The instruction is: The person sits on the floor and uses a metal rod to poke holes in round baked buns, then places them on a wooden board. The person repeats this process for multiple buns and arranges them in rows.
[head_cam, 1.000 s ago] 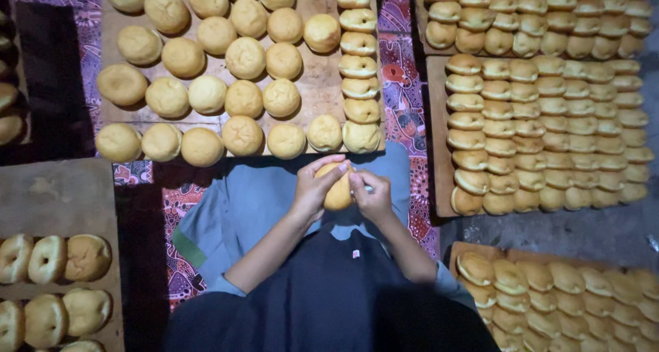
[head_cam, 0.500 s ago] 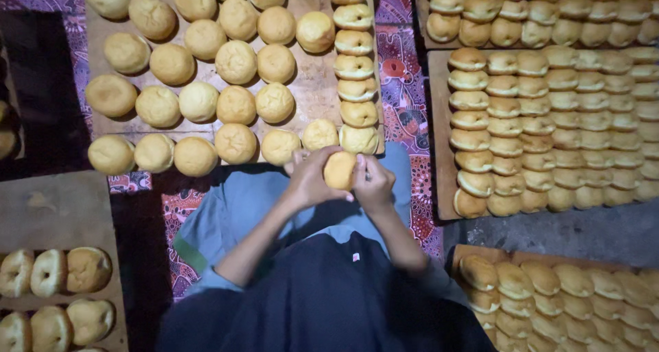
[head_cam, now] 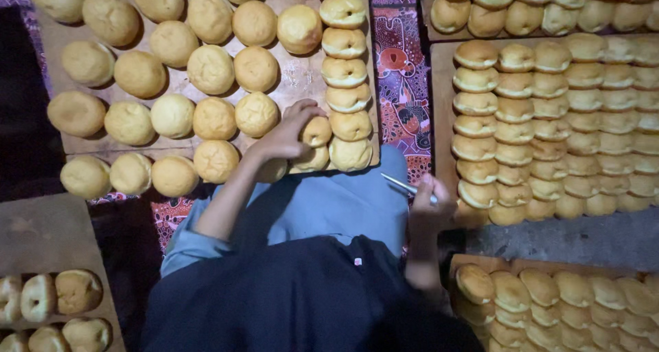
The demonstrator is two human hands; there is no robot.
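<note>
My left hand reaches forward to the wooden board and grips a round golden bun, setting it beside the column of split buns. Whole round buns fill the rest of that board in rows. My right hand rests low at my right side, closed around a thin metal stick that points left over my blue-grey lap cloth.
A board of tightly packed split buns lies at the right, another tray at bottom right. A further board with several buns is at bottom left. A patterned red mat shows between boards.
Both hands held one bun together over my lap. Now the left hand has carried the bun forward onto the board, and the right hand has drawn back to the right with the stick.
</note>
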